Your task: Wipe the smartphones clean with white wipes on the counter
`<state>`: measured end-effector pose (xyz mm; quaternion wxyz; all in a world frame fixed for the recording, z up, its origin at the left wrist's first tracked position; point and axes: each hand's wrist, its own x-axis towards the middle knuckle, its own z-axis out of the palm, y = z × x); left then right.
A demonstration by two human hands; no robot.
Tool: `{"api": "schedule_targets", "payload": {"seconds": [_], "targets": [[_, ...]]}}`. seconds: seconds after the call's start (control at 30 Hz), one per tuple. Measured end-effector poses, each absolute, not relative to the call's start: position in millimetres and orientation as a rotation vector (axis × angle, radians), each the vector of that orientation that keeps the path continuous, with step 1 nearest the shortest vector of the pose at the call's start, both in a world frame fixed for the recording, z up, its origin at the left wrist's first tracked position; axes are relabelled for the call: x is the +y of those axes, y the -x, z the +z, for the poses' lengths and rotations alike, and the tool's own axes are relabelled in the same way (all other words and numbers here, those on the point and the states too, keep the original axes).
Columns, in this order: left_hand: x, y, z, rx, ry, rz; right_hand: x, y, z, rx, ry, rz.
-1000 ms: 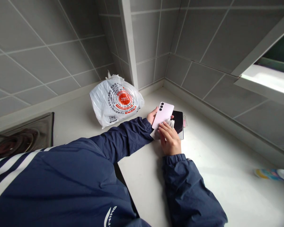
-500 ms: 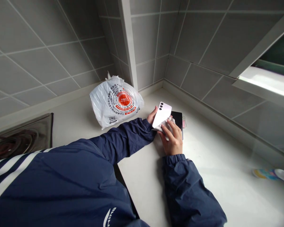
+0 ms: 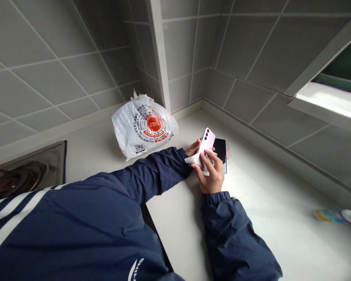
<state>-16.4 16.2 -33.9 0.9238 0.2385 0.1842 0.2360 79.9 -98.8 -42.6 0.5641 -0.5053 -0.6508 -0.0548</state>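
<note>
A pale pink phone (image 3: 208,140) is gripped in my left hand (image 3: 193,146), its back with the camera lenses turned up toward me. My right hand (image 3: 212,173) is closed on a white wipe (image 3: 196,159) with a zigzag edge, pressed around the phone's lower end. Behind my fingers a black tablet-like device (image 3: 220,147) lies on the counter. From under its right side a small pink object (image 3: 228,151) sticks out; what it is I cannot make out.
On the white counter (image 3: 251,183) a white plastic bag (image 3: 131,128) with red and black print stands left of my hands. A gas stove (image 3: 32,171) is at the far left. A bottle (image 3: 336,216) lies or stands at the right edge. Grey tiled walls meet behind.
The phone has tilted onto its side and shifted slightly right. My right hand and the wipe have moved a little down and left, so more of the wipe's edge shows.
</note>
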Motion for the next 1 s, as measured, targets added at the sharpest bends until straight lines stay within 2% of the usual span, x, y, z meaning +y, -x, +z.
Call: {"api": "schedule_targets", "payload": {"seconds": [0.3, 0.47, 0.73, 1.0], "targets": [[27.0, 13.5, -39.2, 0.365, -0.563, 0.525, -94.5, -90.8, -47.4, -1.645, 1.184, -0.121], [14.2, 16.1, -34.9, 0.358, -0.632, 0.564, -96.0, -87.7, -44.4, -1.512, 1.168, -0.053], [2.7, 13.5, -25.1, 0.392, -0.762, 0.834, -100.9, -69.7, -35.7, -1.370, 1.220, -0.048], [7.1, 16.3, -25.5, 0.474, -0.778, 0.760, -99.5, -73.2, -40.8, -1.466, 1.199, 0.027]]}}
